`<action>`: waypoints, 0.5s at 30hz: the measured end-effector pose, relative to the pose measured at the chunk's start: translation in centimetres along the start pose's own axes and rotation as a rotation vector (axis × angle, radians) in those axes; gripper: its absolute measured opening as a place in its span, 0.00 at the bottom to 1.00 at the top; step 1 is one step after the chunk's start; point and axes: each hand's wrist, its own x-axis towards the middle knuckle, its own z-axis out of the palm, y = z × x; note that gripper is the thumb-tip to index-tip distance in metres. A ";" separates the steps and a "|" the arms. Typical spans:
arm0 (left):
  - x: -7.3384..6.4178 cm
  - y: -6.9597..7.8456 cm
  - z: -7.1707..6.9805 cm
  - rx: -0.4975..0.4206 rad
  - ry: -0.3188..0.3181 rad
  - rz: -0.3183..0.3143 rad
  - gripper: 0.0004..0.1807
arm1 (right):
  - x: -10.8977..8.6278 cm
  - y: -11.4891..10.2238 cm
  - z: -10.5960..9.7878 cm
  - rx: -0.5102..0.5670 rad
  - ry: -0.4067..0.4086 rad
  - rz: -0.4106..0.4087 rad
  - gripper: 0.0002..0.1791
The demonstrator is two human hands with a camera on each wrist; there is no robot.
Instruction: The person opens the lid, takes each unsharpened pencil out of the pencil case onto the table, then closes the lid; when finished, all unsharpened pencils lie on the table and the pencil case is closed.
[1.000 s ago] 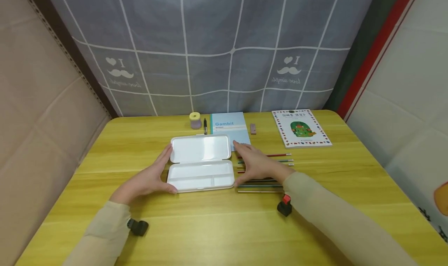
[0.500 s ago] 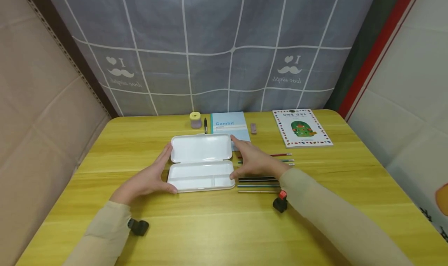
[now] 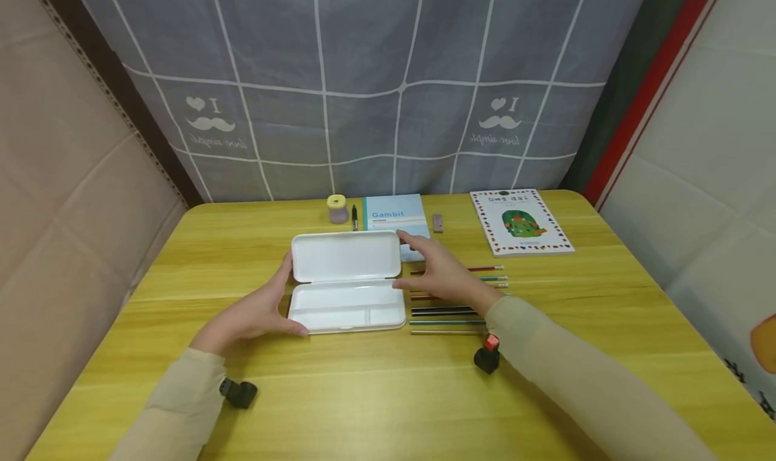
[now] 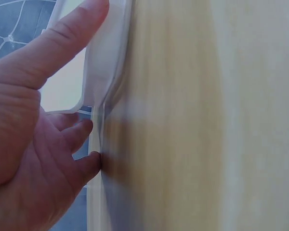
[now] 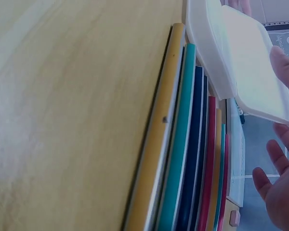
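A white pencil case [image 3: 347, 302] lies unfolded on the table, its bare compartments facing up and its lid [image 3: 345, 255] tilted up at the back. My left hand [image 3: 257, 309] is at the case's left side. Its thumb touches the front left corner, and its extended fingers run up beside the lid, partly hidden. At the lid's right edge, my right hand [image 3: 445, 272] holds on with the index finger at the upper corner and the thumb near the hinge. In the right wrist view the right thumb [image 5: 282, 67] overlaps the lid's inner face, with the other fingers beyond its edge.
Several pencils [image 3: 445, 323] lie in a row under and beside my right forearm. Behind the case are a yellow-topped purple jar [image 3: 337, 209], a black pen [image 3: 354, 217], a blue notebook [image 3: 394, 211] and an eraser [image 3: 438, 223]. A picture-covered booklet [image 3: 521, 223] lies at the back right.
My right hand has shifted left and its thumb has moved up from the case's front right corner to near the hinge. The lid has risen slightly. My left hand has barely moved.
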 end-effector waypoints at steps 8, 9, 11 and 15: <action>-0.1 0.1 -0.1 -0.039 0.011 0.065 0.86 | -0.4 -0.3 -0.1 0.033 0.048 -0.001 0.49; -0.1 0.1 -0.1 -0.031 0.015 0.060 0.86 | -0.5 -0.4 -0.1 0.028 0.055 -0.006 0.48; -0.1 0.1 -0.1 -0.025 0.018 0.050 0.85 | -0.7 -0.6 -0.2 0.033 0.068 -0.015 0.46; -0.1 -0.1 -0.1 -0.001 0.020 0.038 0.81 | -1.2 -0.9 -0.2 0.048 0.094 -0.059 0.41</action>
